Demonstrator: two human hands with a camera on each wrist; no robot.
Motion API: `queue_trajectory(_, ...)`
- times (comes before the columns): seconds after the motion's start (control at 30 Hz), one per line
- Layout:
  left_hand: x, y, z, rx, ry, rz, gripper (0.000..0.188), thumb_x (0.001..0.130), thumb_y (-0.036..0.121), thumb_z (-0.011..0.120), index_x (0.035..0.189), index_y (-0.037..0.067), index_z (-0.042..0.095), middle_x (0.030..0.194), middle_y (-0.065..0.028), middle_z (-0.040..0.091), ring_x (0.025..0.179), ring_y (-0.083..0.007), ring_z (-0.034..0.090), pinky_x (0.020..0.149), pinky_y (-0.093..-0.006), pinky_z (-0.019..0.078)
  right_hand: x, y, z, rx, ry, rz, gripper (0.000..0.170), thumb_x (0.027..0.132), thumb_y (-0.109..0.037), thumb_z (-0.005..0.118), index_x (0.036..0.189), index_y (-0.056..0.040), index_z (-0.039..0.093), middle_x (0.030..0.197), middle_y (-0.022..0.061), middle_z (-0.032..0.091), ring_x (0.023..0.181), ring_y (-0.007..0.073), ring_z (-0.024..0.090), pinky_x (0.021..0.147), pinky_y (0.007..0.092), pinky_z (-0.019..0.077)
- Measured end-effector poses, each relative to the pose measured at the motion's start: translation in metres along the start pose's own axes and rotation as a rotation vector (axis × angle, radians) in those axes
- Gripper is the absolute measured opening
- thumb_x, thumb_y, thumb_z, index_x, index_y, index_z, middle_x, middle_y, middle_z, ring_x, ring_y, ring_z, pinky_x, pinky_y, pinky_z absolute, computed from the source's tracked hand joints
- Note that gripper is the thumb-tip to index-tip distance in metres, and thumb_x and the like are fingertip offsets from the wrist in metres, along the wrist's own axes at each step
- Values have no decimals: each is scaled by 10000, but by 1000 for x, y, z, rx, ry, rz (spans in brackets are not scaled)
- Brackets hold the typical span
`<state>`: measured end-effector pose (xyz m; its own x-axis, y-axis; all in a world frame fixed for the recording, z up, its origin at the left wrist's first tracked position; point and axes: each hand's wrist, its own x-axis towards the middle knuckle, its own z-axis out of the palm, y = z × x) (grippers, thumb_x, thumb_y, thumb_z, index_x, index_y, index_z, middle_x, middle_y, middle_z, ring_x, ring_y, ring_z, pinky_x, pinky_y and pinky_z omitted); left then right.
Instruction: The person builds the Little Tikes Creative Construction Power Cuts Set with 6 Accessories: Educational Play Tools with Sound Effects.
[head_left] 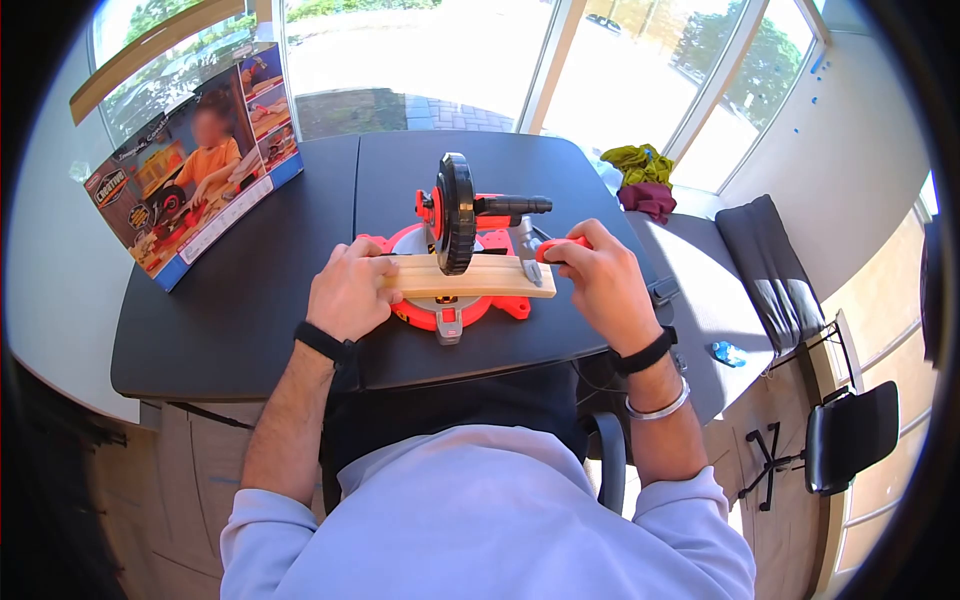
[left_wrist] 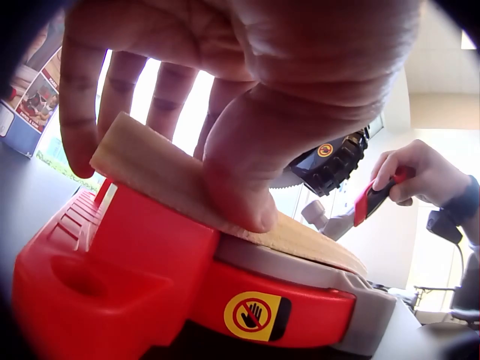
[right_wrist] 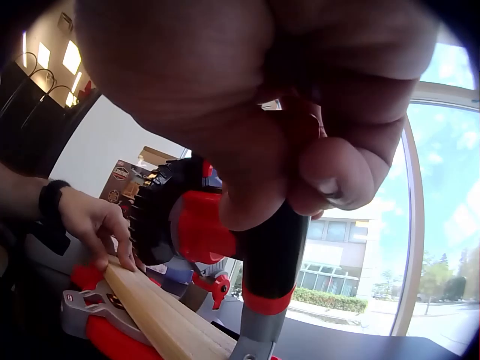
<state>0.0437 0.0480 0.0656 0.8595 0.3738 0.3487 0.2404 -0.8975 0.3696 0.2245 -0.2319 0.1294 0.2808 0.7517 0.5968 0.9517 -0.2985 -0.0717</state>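
Observation:
A toy miter saw [head_left: 456, 215] with a black toothed wheel and red base stands on the dark table, and a wooden plank [head_left: 470, 275] lies across its base under the wheel. My left hand [head_left: 352, 290] grips the plank's left end, with the thumb [left_wrist: 240, 172] on the near side and the fingers beyond it. In my right hand [head_left: 605, 285] is a toy hammer [head_left: 530, 262], pinched by its red and black handle [right_wrist: 274, 259]. Its grey head is over the plank's right end. Most of the handle's upper part is hidden by the hand in the right wrist view.
A large toy box [head_left: 195, 165] stands at the table's back left. Olive and maroon cloths [head_left: 640, 180] lie at the right by the window. Beside the table, a bench holds a blue item [head_left: 729, 354]. A black office chair [head_left: 850, 440] stands on the floor at the right.

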Motion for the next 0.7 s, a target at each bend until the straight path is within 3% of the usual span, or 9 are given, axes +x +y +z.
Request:
queue_trajectory(0.2, 0, 0, 2, 12, 4, -6, 319, 789, 167, 907, 1086, 95, 817, 1245, -69, 703, 1135, -314, 655, 977, -436, 572, -5, -6, -8, -94, -102, 239, 196, 868, -9, 775, 1048, -83, 797, 953, 132, 610, 803, 347, 685, 740, 450, 577)
queue_trajectory(0.4, 0, -2, 1, -3, -19, 6, 303, 797, 184, 906, 1079, 112, 821, 1246, -70, 698, 1119, -310, 652, 971, -436, 572, -18, -2, -5, 2, 35, 242, 183, 885, -48, 792, 1066, -75, 792, 947, 134, 610, 776, 367, 677, 729, 461, 575)
queue_trajectory(0.57, 0, -1, 3, 16, -10, 21, 300, 807, 190, 900, 1091, 124, 827, 1240, -62, 696, 1108, -298, 650, 956, -441, 590, -34, 25, -6, -48, 224, 423, 207, 890, -79, 811, 1095, -56, 794, 933, 147, 631, 817, 357, 683, 743, 443, 558)
queue_trajectory(0.7, -1, 0, 1, 34, -19, 40, 303, 815, 198, 895, 1103, 128, 830, 1256, -59, 697, 1126, -296, 655, 950, -444, 606, -53, 52, 6, -81, 224, 486, 205, 890, -98, 816, 1088, -47, 800, 909, 156, 644, 829, 348, 683, 757, 441, 550)
